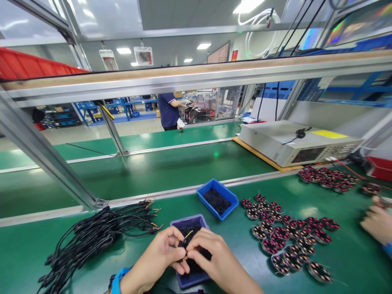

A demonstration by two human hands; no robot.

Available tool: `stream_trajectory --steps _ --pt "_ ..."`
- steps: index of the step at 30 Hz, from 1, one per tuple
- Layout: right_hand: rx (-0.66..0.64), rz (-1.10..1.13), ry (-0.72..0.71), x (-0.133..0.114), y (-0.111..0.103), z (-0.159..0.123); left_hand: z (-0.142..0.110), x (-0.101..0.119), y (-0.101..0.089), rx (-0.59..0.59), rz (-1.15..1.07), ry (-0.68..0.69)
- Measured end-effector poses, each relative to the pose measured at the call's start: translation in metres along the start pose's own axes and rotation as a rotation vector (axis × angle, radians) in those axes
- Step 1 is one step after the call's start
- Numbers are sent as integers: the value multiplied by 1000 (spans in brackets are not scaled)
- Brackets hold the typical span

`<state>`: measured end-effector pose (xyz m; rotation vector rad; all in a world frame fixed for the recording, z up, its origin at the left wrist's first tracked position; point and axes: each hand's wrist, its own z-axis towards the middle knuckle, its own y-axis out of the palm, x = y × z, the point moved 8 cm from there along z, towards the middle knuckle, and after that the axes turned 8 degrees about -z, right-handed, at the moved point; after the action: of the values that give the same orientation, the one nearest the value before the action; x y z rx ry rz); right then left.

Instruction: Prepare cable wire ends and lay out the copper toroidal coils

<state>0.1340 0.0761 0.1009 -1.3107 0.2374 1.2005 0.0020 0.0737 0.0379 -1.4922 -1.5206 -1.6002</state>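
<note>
Over a purple bin [196, 281], my two hands meet at the end of a black cable [182, 244] with thin coloured wires, one of them yellow. My left hand [165, 249] is closed round the cable's end, its thumb and fingers pinching it. From the other side, my right hand [216, 251] pinches at the same wires with thumb and forefinger. Small black pieces lie in the purple bin, partly hidden under my hands. To the left rests a bundle of black cables [92, 237] with bare coloured wire ends pointing right.
A blue bin [234, 200] of small black pieces stands behind the purple one. Many round motor stators [280, 232] with copper and red windings spread to the right. A grey instrument [290, 143] sits beyond them. Another person's hand [378, 220] is at the right edge. A metal frame post [49, 151] rises left.
</note>
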Motion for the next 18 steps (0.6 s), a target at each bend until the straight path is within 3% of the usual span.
stream_trajectory --steps 5,8,11,14,18 --pt "-232 55 -85 -9 2 -5 -1 24 -3 50 69 82" --pt "-114 -306 -25 4 9 1 0 25 -4 72 -2 40" --pt "-80 -674 -6 17 35 7 1 20 1 50 -110 12" --pt "-102 -748 -28 22 59 10 1 10 5 14 -207 -27" --pt "-85 -737 -34 20 57 6 2 0 3 32 -261 -72"
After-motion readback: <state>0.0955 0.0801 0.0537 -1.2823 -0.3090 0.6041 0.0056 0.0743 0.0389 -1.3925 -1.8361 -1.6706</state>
